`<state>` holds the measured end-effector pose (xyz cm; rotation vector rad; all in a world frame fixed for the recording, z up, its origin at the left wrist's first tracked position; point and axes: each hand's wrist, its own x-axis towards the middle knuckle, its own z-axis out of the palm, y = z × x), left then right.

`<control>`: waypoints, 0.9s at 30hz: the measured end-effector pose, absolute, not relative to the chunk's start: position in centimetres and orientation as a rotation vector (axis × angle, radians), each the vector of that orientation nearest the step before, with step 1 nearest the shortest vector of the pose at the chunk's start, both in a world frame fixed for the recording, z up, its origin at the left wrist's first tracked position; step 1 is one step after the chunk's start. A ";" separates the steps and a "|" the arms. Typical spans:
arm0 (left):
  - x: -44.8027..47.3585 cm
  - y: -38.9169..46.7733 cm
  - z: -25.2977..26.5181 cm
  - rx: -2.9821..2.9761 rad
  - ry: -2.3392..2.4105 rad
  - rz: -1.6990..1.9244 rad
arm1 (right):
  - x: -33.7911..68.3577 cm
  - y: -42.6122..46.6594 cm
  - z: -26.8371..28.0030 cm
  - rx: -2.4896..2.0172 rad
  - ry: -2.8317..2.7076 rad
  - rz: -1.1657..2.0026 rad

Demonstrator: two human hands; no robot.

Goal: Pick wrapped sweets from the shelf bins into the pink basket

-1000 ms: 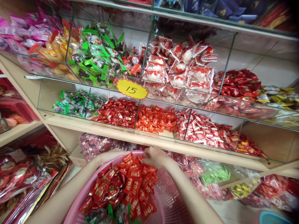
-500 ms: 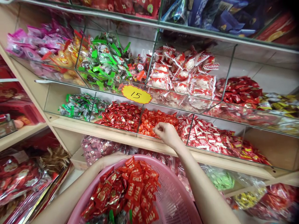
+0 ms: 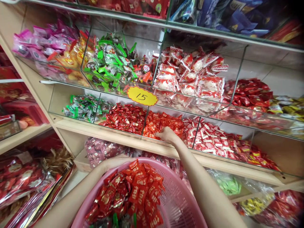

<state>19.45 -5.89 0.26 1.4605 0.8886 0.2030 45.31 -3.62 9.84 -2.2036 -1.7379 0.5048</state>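
My left hand (image 3: 116, 162) grips the far left rim of a pink plastic basket (image 3: 177, 185), its fingers partly hidden behind the rim. Inside the basket lie red-wrapped candies (image 3: 141, 190), with a few green-and-clear wrapped ones (image 3: 123, 220) at the near side. My right hand (image 3: 168, 134) reaches over the front of a glass-fronted bin and touches the bright orange-red candies (image 3: 163, 122) in it. Its fingers are curled together and point down; what they hold, if anything, is hidden.
Neighbouring bins hold dark red candies (image 3: 128, 118), green-wrapped candies (image 3: 82, 107) and red-and-white candies (image 3: 211, 137). A yellow price tag (image 3: 142, 96) reading 15 hangs on the upper shelf's glass. The wooden shelf edge (image 3: 142, 144) runs between basket and bins. Bagged goods (image 3: 104, 150) sit below.
My right hand has lowered from just above the orange-red candies down onto them. The view has shifted slightly, and my left hand still holds the basket.
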 end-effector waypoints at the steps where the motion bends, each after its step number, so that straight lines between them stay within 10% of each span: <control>1: 19.4 -5.9 0.2 1.478 0.886 0.202 | 45.3 -3.7 9.9 -2.197 -1.729 0.507; 10: 19.5 -5.9 0.3 1.426 0.885 0.177 | 45.0 -9.7 12.9 -1.762 -1.757 0.330; 15: 19.5 -5.4 -0.3 1.422 0.859 0.166 | 44.3 -15.1 10.8 -1.407 -1.964 0.921; 27: 19.6 -5.8 0.0 1.400 0.882 0.154 | 43.3 -16.3 6.5 -1.904 -2.493 0.893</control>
